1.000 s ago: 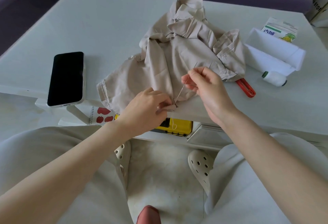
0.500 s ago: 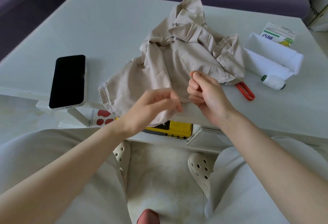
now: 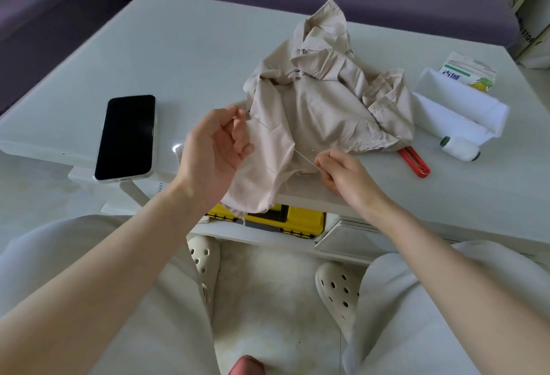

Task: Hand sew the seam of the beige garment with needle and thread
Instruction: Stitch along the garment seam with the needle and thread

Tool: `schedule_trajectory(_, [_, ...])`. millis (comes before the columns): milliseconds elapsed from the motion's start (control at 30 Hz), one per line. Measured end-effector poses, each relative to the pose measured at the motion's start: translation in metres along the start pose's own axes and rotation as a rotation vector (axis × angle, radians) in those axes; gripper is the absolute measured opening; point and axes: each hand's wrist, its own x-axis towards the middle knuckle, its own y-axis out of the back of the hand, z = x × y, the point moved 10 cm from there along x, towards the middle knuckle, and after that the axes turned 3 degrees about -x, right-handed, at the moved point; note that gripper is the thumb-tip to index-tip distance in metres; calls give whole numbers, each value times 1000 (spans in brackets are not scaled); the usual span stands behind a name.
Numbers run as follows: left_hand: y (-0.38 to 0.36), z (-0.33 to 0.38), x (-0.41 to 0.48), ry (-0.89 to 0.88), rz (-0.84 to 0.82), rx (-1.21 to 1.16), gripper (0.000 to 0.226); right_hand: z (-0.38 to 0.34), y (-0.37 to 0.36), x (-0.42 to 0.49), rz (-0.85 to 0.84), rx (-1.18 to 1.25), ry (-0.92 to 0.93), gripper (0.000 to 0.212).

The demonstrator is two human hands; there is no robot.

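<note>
One view, from your head. The beige garment [image 3: 327, 107] lies crumpled on the surface [image 3: 178, 56], its near edge hanging over the front. Your left grip [image 3: 214, 145] is raised, fingertips pinched on the thread [image 3: 268, 127], which runs taut down to your right grip [image 3: 345, 175], pinched on what looks like the needle [image 3: 308, 160] at the cloth's edge. This cloth should be light and limp: hold it close beside the needle, and pull the thread gently.

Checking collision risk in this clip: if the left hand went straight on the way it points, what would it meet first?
Probably the beige garment: the left hand points up and right at its left fold, close ahead. Depth is unclear, so it might pass above.
</note>
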Motion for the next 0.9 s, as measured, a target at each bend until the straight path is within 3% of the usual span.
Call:
schedule_trajectory(133, [0, 2, -2, -3, -1, 39, 34, 7, 24, 6, 155, 2, -12, 27])
schedule_trajectory(367, [3, 11, 0, -61, -26, 192, 36, 7, 30, 6, 205, -383, 23, 22])
schedule_trajectory(433, [9, 22, 0, -172, 26, 488, 27, 7, 31, 5, 212, -419, 23, 22])
schedule_trajectory(533, [2, 40, -7, -513, 133, 1301, 15, 7, 34, 3, 231, -436, 20, 23])
schedule_trajectory(600, [-12, 38, -16, -674, 120, 1609, 15, 6, 34, 2, 239, -455, 16, 24])
schedule_trajectory(667, [-15, 35, -19, -740, 92, 1678, 16, 6, 35, 2, 249, -455, 16, 24])
schedule_trajectory(767, [-11, 36, -15, -704, 98, 1662, 13, 5, 34, 2, 256, -451, 58, 19])
schedule_trajectory(900, [-12, 28, -15, -654, 47, 1571, 12, -12, 23, -5, 249, -510, 279, 11])
